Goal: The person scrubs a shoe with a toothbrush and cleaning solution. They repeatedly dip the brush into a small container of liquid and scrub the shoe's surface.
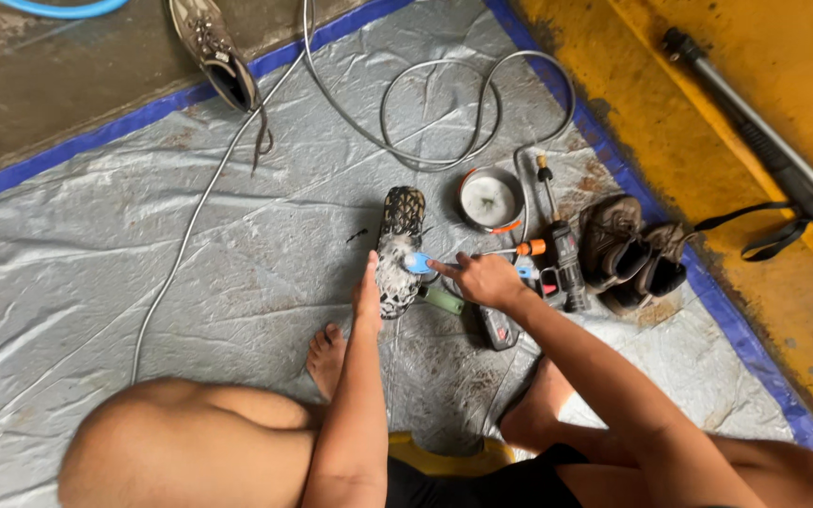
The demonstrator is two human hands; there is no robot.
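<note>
My left hand (367, 290) grips the side of a dark shoe (399, 246) held sole-up on the grey tarp (143, 245); the sole is covered in white foam. My right hand (482, 279) holds a small blue brush (418, 262) with its head pressed on the foamy sole. A green-handled tool (444, 300) lies just under my right hand.
A round bowl of soapy water (489, 198) sits behind the shoe. A spray gun (562, 259) with a grey hose (425, 122) lies to the right, beside a pair of brown shoes (630, 254). Another shoe (214, 52) lies at the far tarp edge. Yellow floor on the right.
</note>
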